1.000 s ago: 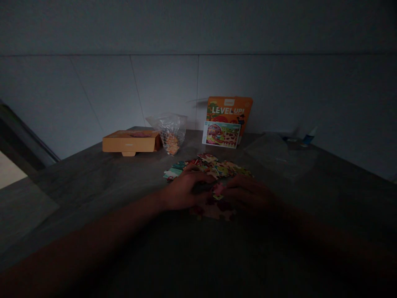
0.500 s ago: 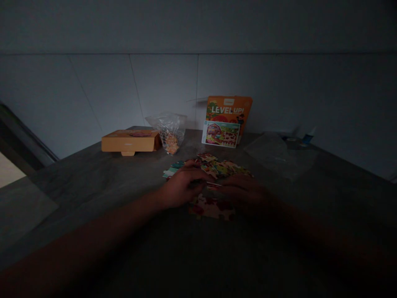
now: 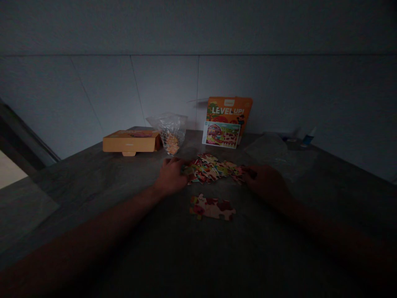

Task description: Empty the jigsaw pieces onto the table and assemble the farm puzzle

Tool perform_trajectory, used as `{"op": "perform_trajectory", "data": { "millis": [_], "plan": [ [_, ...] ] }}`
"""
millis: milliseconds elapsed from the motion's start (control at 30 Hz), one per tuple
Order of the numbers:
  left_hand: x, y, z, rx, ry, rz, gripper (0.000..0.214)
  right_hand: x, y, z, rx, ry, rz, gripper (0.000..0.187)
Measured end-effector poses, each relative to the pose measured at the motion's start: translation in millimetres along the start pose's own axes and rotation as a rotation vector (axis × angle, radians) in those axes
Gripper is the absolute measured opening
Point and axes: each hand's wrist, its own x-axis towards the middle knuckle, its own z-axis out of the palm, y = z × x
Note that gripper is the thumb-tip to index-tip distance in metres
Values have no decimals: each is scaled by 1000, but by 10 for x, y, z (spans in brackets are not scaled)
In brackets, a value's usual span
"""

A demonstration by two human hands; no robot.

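A heap of loose jigsaw puzzle pieces (image 3: 211,167) lies on the grey table in front of me. My left hand (image 3: 173,174) is curled against the heap's left edge, its fingers closed about pieces there. At the opposite edge, my right hand (image 3: 263,180) has its fingertips closed on pieces, with dark ones near the thumb. Nearer to me, apart from the heap, a few joined puzzle pieces (image 3: 212,207) form a cow with a pink muzzle and brown patches. Dim light hides some of the fingers.
Behind the heap, a farm picture card (image 3: 221,135) leans on an upright orange box (image 3: 229,107). An orange box lid (image 3: 130,142) and a clear bag of pieces (image 3: 170,136) stand left. Clear plastic (image 3: 268,149) and a small bottle (image 3: 309,136) are at right.
My hands have parted from the middle, above the joined cow, to the two sides of the heap. The teal pieces at the left are now covered, and the cow pieces show fully.
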Motion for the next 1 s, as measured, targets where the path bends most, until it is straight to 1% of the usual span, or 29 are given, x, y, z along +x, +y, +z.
{"op": "perform_trajectory", "data": {
  "millis": [67,167,300,400,467,533,600,633,700,767,833,900,1000],
  "plan": [
    [-16,10,19,9,-24,-30,42,-7,-3,10,-26,-39,4,31],
    [-35,18,46,31,-62,-51,49,-15,-18,3,-63,-27,-23,29],
    [-35,-5,74,47,-69,2,52,-17,-27,7,-48,-36,-55,26],
    [-21,-24,77,32,-75,43,51,-18,-29,27,-21,-9,-100,24],
    [-17,-17,63,-2,-61,75,52,-21,-36,37,-1,39,-153,23],
    [-22,7,40,-58,-19,128,53,-32,-52,35,39,110,-234,24],
    [-38,42,11,-149,19,195,52,-56,-84,16,108,183,-353,27],
    [-50,61,-2,-207,23,236,50,-75,-106,-1,152,197,-433,31],
    [-82,100,-23,-307,0,324,49,-123,-164,-44,223,160,-619,43],
    [-119,138,-36,-354,-29,428,50,-178,-230,-92,263,55,-794,56],
    [-153,171,-44,-354,-31,523,50,-226,-289,-135,289,-65,-906,63],
    [-177,194,-48,-354,-27,571,49,-258,-325,-163,321,-146,-939,65],
    [-186,203,-45,-394,-15,558,47,-272,-321,-168,371,-167,-922,61]
  ]
}}
